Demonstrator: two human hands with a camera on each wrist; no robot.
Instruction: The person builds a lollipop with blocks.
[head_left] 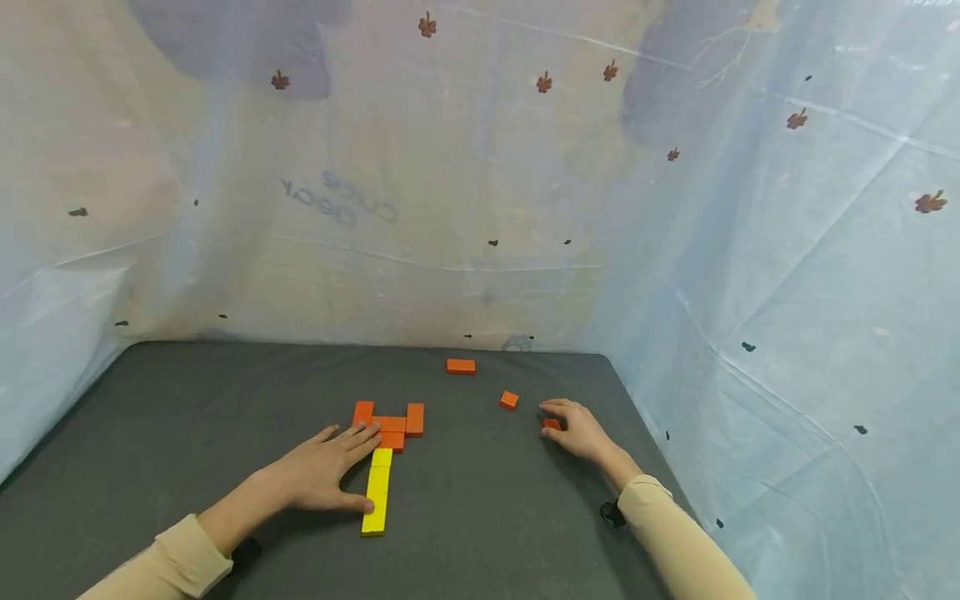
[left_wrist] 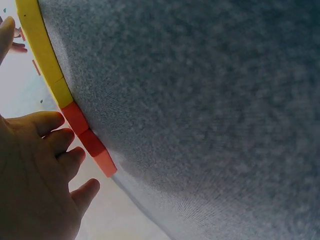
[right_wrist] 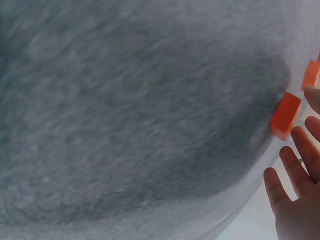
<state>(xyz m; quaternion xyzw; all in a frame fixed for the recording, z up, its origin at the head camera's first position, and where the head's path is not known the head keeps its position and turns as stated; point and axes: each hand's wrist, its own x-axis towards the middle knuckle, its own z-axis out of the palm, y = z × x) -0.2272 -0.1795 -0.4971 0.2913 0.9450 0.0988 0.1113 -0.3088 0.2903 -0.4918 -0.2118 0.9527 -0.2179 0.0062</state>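
My left hand (head_left: 318, 471) lies with fairly straight fingers over the left side of a group of orange blocks (head_left: 393, 440), its thumb at the edge of a long yellow block (head_left: 377, 492). A short yellow piece (head_left: 382, 457) joins that block to the orange group. In the left wrist view, the fingertips are right at the orange blocks (left_wrist: 91, 142). On the right, my right hand (head_left: 579, 429) reaches around an orange block (head_left: 552, 424), which it partly hides. The right wrist view has its fingers spread beside that block (right_wrist: 286, 115).
A loose orange block (head_left: 461, 367) lies near the far edge of the dark grey table (head_left: 225, 392), and a smaller one (head_left: 509, 400) sits left of my right hand. A translucent printed sheet (head_left: 450, 167) hangs behind the table and along its sides.
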